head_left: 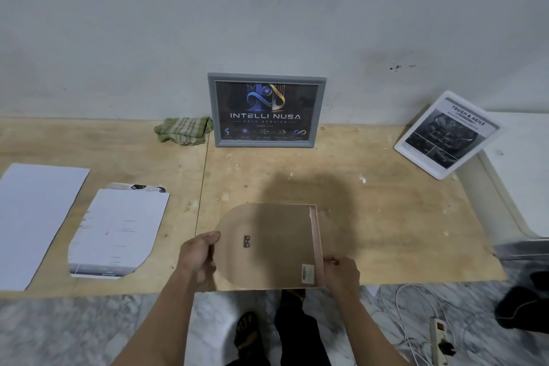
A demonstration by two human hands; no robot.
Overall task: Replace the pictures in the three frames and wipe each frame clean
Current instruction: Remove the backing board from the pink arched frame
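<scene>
An arch-shaped frame (pixel 273 244) lies face down near the table's front edge, its brown backing board and small metal hanger showing. My left hand (pixel 197 255) grips its rounded left end. My right hand (pixel 341 272) pinches its straight pinkish right edge near a barcode sticker. A grey frame (pixel 266 110) with a dark "Intelli Nusa" picture leans against the wall. At the right a white frame (pixel 445 134) with a "Tough & Agile" picture leans back. An arch-cut printed sheet (pixel 118 232) lies on other prints at the left. A green striped cloth (pixel 184 130) lies crumpled by the wall.
A blank white sheet (pixel 35 217) lies at the far left of the plywood table (pixel 386 232). A white ledge (pixel 511 187) borders the table on the right. On the marble floor below are my feet, a power strip (pixel 439 339) with a white cable, and a dark object at the right.
</scene>
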